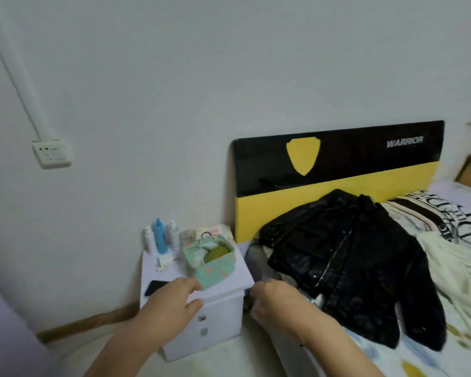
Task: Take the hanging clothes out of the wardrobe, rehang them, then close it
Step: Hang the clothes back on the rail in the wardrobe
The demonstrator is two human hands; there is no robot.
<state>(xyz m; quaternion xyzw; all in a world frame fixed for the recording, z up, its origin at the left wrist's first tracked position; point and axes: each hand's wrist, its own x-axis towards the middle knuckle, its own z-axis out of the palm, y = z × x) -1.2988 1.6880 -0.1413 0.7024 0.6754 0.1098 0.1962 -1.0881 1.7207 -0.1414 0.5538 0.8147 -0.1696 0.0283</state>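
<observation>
Black jacket (348, 257) on bed's (392, 357) left edge, long axis toward headboard; your right hand (269, 300) pinches dark cloth beside it, nearer; left hand (174, 297) loosely spread.

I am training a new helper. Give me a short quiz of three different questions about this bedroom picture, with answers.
1. True or false: the black jacket lies on the bed.
2. Which word is printed on the headboard? A) WARRIOR B) WINNER C) WONDER
3. Fill in: the green fabric box stands on the white ____.

Key:
1. True
2. A
3. nightstand
</observation>
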